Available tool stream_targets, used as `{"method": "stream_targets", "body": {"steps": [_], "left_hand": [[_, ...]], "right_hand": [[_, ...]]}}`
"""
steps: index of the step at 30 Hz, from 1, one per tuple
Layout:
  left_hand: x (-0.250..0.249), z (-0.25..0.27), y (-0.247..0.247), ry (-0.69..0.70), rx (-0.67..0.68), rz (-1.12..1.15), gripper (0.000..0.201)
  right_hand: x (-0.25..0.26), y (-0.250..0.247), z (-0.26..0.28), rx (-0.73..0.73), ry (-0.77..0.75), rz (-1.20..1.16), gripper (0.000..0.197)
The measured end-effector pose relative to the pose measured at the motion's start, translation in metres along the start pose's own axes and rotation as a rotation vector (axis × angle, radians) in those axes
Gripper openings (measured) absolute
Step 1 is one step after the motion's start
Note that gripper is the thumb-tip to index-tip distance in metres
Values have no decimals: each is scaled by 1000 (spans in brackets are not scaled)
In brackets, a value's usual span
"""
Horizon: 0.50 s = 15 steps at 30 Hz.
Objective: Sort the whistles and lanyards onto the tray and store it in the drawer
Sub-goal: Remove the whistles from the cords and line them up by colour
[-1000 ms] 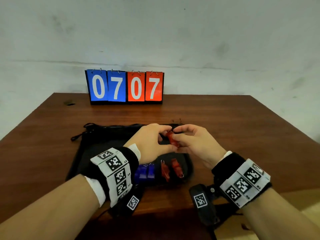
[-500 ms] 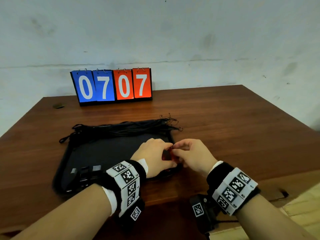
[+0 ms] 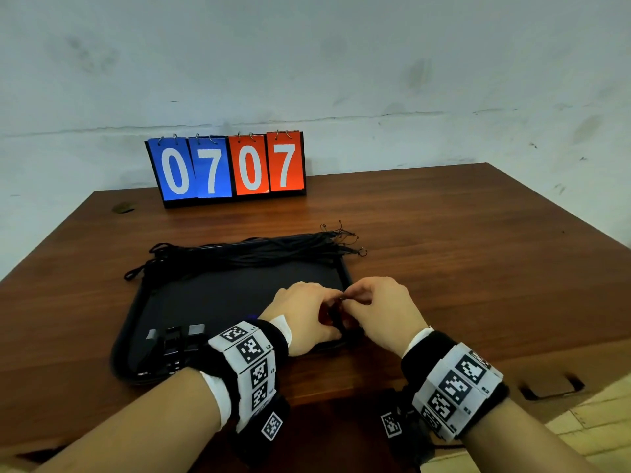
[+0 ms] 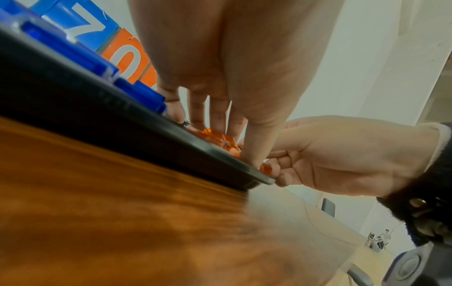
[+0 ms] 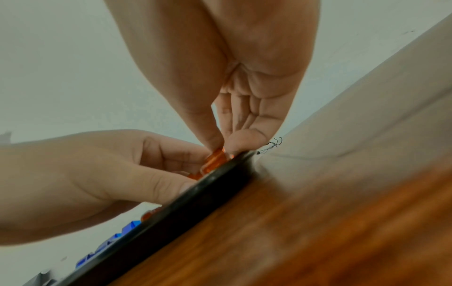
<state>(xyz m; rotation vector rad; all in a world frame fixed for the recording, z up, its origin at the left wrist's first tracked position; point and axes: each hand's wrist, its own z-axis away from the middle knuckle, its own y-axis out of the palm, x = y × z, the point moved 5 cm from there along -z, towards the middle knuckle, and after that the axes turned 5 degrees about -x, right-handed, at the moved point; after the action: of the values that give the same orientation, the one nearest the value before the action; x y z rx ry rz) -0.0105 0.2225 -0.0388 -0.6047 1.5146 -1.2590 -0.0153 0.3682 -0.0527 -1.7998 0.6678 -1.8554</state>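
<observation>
A black tray (image 3: 136,315) lies on the wooden table, with a bundle of black lanyards (image 3: 246,249) along its far edge. Black and grey whistles (image 3: 177,343) sit in its near left corner. Blue whistles (image 4: 137,91) line the near rim. Both hands meet at the tray's near right corner. My left hand (image 3: 327,315) and right hand (image 3: 350,302) both hold a red whistle (image 5: 215,158) low over the tray. The right thumb and forefinger pinch it. More red whistles (image 4: 215,138) lie under the left fingers, mostly hidden in the head view.
A flip scoreboard (image 3: 228,165) reading 0707 stands at the table's far edge against the wall. A small dark mark (image 3: 123,208) lies at the far left. The table's near edge has a notch (image 3: 549,387) at the right.
Both hands have come down with the red whistle from above the tray's middle to its near right corner. The head view has shifted, so the tray now sits further left.
</observation>
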Motion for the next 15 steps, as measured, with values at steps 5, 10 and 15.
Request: {"method": "stream_targets", "body": {"steps": [5,10,15], "left_hand": [[4,1,3,-8,-6,-43,51],[10,2,1,-14,-15,-2,57],[10,2,3,-13,-32,13,41]], "right_hand": [[5,1,-3,39,54,45,12],[6,5,-6,73,61,111,20],[5,3,-1,15,8,86,15]]}}
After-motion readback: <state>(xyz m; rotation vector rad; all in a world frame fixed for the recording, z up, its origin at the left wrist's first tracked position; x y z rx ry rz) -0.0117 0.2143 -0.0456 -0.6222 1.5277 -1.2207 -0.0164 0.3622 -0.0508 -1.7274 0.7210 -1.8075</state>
